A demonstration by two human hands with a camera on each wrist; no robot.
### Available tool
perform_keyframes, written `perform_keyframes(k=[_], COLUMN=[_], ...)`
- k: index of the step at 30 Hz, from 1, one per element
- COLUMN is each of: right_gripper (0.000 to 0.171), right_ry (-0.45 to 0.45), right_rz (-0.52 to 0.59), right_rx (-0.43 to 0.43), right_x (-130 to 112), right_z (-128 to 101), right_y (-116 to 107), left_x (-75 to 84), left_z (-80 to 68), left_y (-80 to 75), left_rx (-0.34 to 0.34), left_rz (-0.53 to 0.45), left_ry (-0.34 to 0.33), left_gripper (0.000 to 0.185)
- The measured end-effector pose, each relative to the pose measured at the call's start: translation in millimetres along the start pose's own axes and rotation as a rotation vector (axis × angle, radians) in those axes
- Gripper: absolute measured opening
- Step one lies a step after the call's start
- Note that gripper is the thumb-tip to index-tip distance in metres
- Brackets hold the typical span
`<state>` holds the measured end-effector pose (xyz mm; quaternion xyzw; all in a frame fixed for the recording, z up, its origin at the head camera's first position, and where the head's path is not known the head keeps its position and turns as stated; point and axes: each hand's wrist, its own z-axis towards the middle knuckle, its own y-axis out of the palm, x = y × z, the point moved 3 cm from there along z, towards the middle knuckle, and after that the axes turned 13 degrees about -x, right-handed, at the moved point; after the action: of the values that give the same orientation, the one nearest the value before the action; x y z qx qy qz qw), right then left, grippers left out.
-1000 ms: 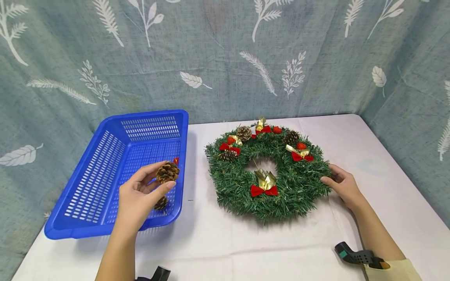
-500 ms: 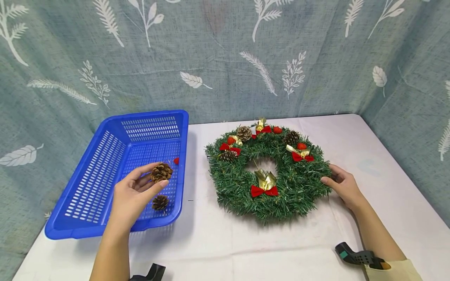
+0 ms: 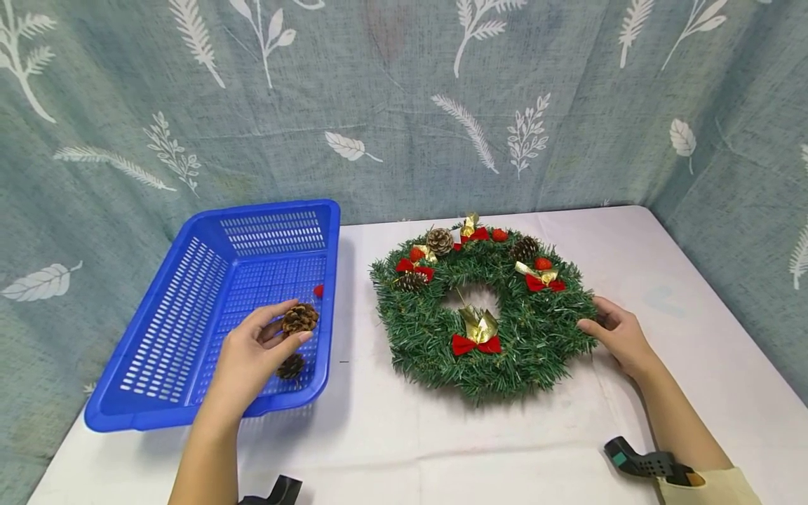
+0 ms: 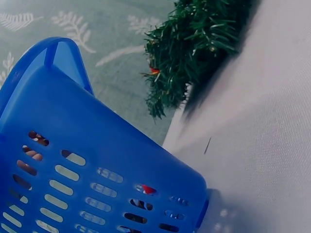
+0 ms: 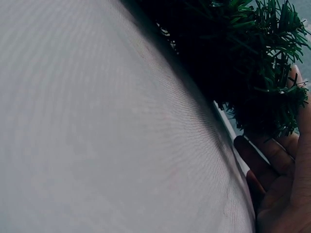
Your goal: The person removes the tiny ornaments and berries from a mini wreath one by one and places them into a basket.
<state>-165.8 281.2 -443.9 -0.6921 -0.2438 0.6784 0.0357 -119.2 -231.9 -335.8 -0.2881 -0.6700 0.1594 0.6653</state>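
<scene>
One brown, woody pinecone is pinched between the thumb and bent fingers of the left hand, above the right side of a blue, slotted plastic basket. Inside the basket lie a second brown pinecone and, farther back, a small red object. To the right, the right hand grips the edge of a round, green wreath with red bows. Basket and wreath rest on a white, cloth-covered surface.
</scene>
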Motion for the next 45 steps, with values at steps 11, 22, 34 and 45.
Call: perform_keyframes(k=[11, 22, 34, 45], right_gripper=[0.068, 0.067, 0.068, 0.069], right_ry=[0.01, 0.015, 0.019, 0.01], right_rz=[-0.023, -0.051, -0.053, -0.061], right_rx=[-0.001, 0.007, 0.002, 0.001], right_x=[-0.1, -0.8, -0.5, -1.2], right_z=[-1.4, -1.4, -1.7, -2.5], right_y=[0.7, 0.8, 0.6, 1.1], left_x=[-1.4, -2.5, 0.3, 7.4], left_z=[1.5, 2.1, -0.4, -3.7], left_y=[-0.5, 0.6, 0.3, -3.0], left_rx=[-0.056, -0.11, -0.061, 0.027], left_rz=[0.001, -0.041, -0.126, -0.33], left_ry=[0.005, 0.002, 0.113, 0.197], left_gripper=[0.055, 0.061, 0.06, 0.055])
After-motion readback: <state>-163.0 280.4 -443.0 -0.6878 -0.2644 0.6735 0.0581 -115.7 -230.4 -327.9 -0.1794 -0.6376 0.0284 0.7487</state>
